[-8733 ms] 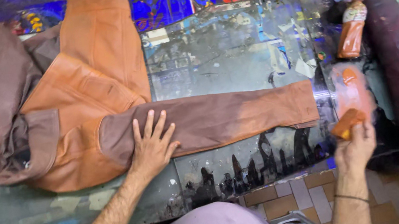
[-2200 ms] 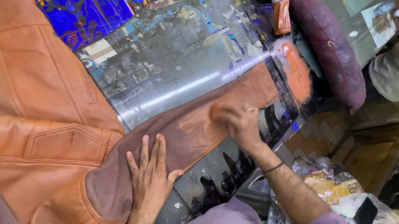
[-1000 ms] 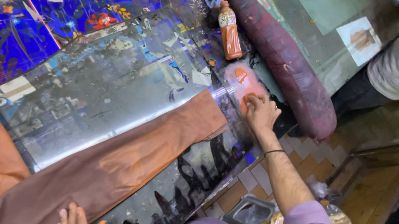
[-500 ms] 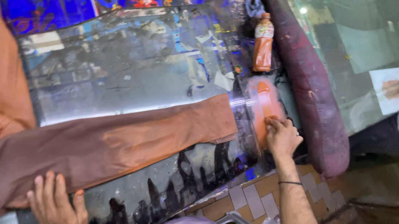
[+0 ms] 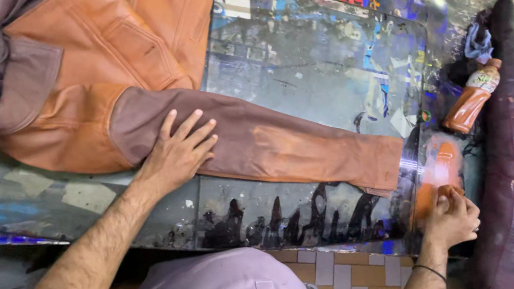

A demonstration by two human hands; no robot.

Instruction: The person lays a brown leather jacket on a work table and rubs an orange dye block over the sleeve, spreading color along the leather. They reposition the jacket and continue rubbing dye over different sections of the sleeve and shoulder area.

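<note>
While the left hand (image 5: pixel 180 150) lies flat, fingers spread, on the jacket sleeve (image 5: pixel 271 146) stretched across the table (image 5: pixel 299 63), the right hand (image 5: pixel 450 217) closes on an orange pad (image 5: pixel 449 192) beside the cuff. Past it (against a dark bolster (image 5: pixel 512 126)) lies a bottle (image 5: pixel 472 105), orange-brown with a pale label.

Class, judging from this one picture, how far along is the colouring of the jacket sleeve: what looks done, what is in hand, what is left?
Done: the cuff half of the sleeve looks orange-tan like the jacket body. In hand: the left hand presses the sleeve flat, while the right hand holds a small pad on an orange smear on the table, beside the bottle. Left: the sleeve's upper part, still dull brown.
</note>
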